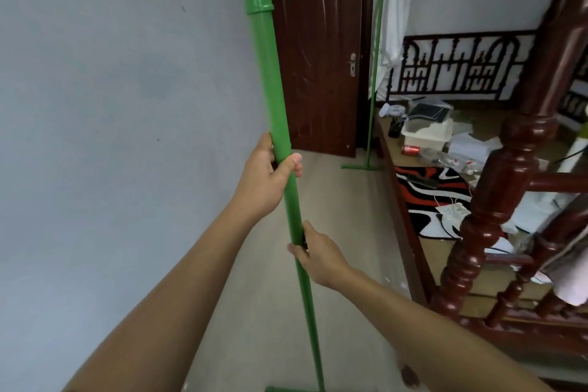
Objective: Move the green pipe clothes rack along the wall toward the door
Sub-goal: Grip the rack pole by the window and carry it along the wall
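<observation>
Where wall (111,105) meets door (311,51), hands grip rack (270,73)

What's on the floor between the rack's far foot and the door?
Nothing: in the head view, bare floor separates the rack's far foot from the door.

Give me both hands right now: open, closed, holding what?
Left hand: closed around the near upright of the green rack, higher up.
Right hand: closed around the same upright, lower down.
</observation>
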A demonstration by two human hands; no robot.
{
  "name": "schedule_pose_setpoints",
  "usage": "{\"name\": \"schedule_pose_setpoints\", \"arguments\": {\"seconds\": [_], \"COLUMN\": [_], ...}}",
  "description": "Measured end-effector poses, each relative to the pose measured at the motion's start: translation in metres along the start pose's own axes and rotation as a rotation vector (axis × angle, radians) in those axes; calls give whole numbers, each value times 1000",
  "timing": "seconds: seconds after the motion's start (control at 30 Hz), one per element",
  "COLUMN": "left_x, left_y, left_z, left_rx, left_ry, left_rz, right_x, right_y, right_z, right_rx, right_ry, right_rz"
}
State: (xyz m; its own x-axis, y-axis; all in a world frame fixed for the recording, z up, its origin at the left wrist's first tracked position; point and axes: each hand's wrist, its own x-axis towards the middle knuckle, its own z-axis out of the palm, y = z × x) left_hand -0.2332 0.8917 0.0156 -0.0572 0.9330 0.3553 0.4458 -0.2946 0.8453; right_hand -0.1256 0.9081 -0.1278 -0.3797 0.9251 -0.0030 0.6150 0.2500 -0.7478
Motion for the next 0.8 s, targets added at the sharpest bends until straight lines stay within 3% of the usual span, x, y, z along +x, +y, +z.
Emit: {"name": "schedule_pose_setpoints", "arguments": {"seconds": [0.43,0.8], "left_x": [160,269], "left_y": [-51,-114], "left_z": [22,-7], "left_rx": [22,32], "left_ry": [-7,-40], "left_rz": [-26,26], "right_x": [158,279], "right_y": [26,22], "right_z": [-39,-31], "right_rx": [-88,-167], "right_ry": [53,71], "right_rz": [81,62]}}
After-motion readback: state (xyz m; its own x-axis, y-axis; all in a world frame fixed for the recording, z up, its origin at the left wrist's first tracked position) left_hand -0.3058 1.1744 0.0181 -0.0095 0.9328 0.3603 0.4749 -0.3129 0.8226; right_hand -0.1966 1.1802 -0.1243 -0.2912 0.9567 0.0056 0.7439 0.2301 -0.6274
